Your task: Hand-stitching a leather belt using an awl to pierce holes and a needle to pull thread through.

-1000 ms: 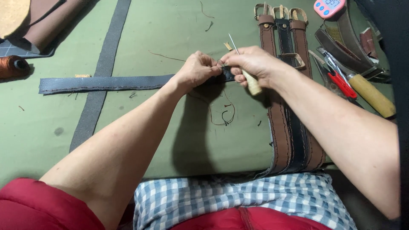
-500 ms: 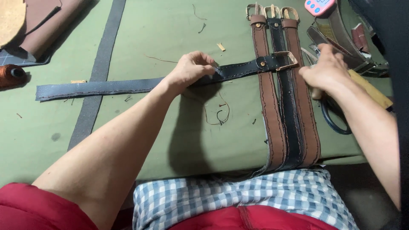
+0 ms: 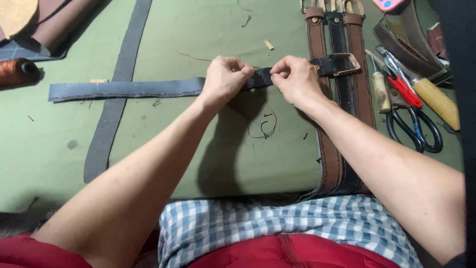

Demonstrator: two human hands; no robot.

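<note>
Both hands meet at the middle of the green mat [image 3: 208, 149], pinching a dark belt [image 3: 124, 89] that lies flat across it from left to right. The left hand [image 3: 225, 79] presses down on the strap with fingers curled and thumb tucked, grasping its top so the leather cannot slide. The right hand [image 3: 295, 79] closes thumb and forefinger on the strap just beside the left, as if gripping something fine at the stitch line; whether a thread or needle sits between those fingertips is too small to tell. The belt's long grey tail runs out to the left, while its buckle end [image 3: 342, 63] rests to the right, laid over three finished belts [image 3: 342, 124] that run from far to near and hang over the near edge. Holding close together on either side of one spot keeps that short stretch taut and steady.

Loose thread [image 3: 263, 126] lies on the mat just near of the hands. To the right, within easy reach of the right hand, lie an awl [image 3: 381, 92], scissors [image 3: 416, 134] and a yellow-handled tool [image 3: 439, 101]. A thread spool [image 3: 17, 70] sits at the far left, and a grey strip [image 3: 116, 99] crosses under the belt.
</note>
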